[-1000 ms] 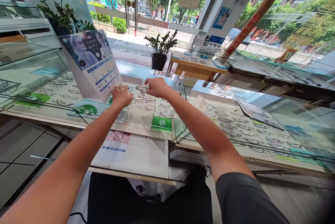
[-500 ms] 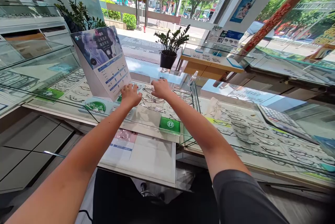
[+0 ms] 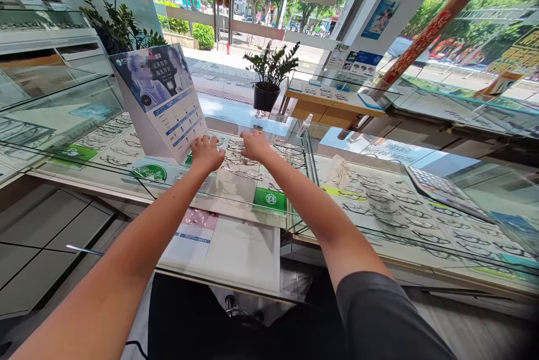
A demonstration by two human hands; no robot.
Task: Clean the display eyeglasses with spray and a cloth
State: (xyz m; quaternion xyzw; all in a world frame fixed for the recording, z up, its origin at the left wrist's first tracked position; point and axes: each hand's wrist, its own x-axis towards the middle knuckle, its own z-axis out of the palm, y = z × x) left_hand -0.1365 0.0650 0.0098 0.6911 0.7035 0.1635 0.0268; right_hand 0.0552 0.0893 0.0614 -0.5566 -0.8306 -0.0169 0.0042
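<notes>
My arms reach forward into a glass display case filled with rows of eyeglass frames. My left hand rests palm down on the tray beside the foot of a slanted advertising board, with its fingers stretched forward and slightly apart. A little to the right, my right hand has its fingers curled down and pinches a thin eyeglass frame that lies between the two hands. A green label card stands at the tray's near edge.
A potted plant and a small spray bottle stand behind the case. To the right, a white cloth and a calculator lie on the glass. Papers lie on a lower shelf. More glass cases stand at the left.
Both hands have moved closer together and lowered onto the tray. The camera view has shifted slightly, and my left hand's fingers have stretched out.
</notes>
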